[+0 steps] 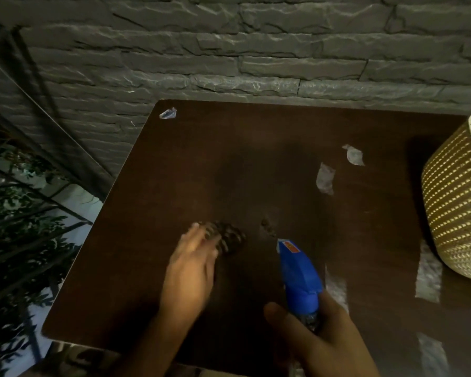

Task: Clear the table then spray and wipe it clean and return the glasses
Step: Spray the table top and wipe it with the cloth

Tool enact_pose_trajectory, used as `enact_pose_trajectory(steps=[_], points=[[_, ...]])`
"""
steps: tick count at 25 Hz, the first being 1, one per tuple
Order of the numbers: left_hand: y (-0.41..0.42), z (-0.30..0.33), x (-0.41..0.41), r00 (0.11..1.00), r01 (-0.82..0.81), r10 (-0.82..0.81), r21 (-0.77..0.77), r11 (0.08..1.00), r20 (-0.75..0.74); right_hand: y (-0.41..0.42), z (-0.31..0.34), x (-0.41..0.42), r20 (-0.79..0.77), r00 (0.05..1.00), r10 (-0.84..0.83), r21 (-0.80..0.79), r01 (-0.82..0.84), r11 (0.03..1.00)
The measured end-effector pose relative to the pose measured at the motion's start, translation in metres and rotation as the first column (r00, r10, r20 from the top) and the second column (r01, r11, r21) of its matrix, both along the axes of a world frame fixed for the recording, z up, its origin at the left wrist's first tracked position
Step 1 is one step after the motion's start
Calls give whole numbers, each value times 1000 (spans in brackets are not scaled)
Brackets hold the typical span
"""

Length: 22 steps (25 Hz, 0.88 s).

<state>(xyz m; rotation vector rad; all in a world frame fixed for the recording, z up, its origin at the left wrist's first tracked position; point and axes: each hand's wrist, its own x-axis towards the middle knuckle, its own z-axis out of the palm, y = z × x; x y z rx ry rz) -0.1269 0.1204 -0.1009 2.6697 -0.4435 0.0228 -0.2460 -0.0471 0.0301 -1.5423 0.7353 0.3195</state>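
Hands work over a dark brown table [256, 164] set against a grey stone wall [229, 50]. The left hand [191, 265] lies flat on the tabletop near its front, fingers stretched forward and loosely spread, their tips pressing a dark patterned cloth [226, 238] bunched just ahead of them; the hand is blurred, so finer detail of the fingers is unclear. The right hand [316, 338] grips a spray bottle [299, 273] round its neck, fingers and thumb curled about it, with the blue trigger head tipped forward and its nozzle aimed at the middle of the table, just right of the cloth. A small dark smudge [267, 227] sits on the wood just beyond the nozzle. Several pale, shiny patches, perhaps tape or wet streaks, mark the right half of the tabletop [325, 179], and 1 small clear scrap [168, 113] lies at the far left corner. A cream woven basket [457, 202] stands at the right edge. Leafy plants [19, 213] show below the table's left side.
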Motion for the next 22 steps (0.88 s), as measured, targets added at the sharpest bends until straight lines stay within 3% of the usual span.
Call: enact_pose_trajectory(steps=[2,4,5,6,8,9,10,12,14,17,20,22], points=[[21,5,-29,891,451,-447,39,892,-83,0,2,5,-15,1000,-22,7,22,1000],[40,7,-12,727,686,-678,67,725,-104,-1,1,9,-30,999,-33,3,33,999],[41,9,6,713,700,-693,62,711,-108,0,1,11,-28,999,-38,-12,38,999],[35,12,28,764,643,-638,30,765,-98,1,1,13,-19,999,-46,-21,46,999],[8,12,77,953,299,-299,-2,954,-43,2,0,15,-17,996,-82,-31,81,996],[-12,13,100,995,90,-89,28,996,-32,1,0,16,-22,995,-101,-29,100,995],[-35,14,120,998,-53,55,58,997,-39,0,-1,16,-22,993,-118,-23,117,993],[-83,17,144,987,-142,144,44,989,-65,-1,1,16,-8,991,-133,-24,133,991],[-121,15,143,993,-65,67,22,998,-96,-1,2,17,0,989,-149,-28,149,989],[-135,16,97,968,203,-201,-6,979,-151,0,1,15,5,987,-158,-2,158,987],[-81,15,53,863,482,-486,-59,874,-141,-1,1,11,-7,988,-157,9,157,988],[-38,11,33,790,611,-608,12,792,-78,0,-2,8,-12,984,-179,-15,179,984]])
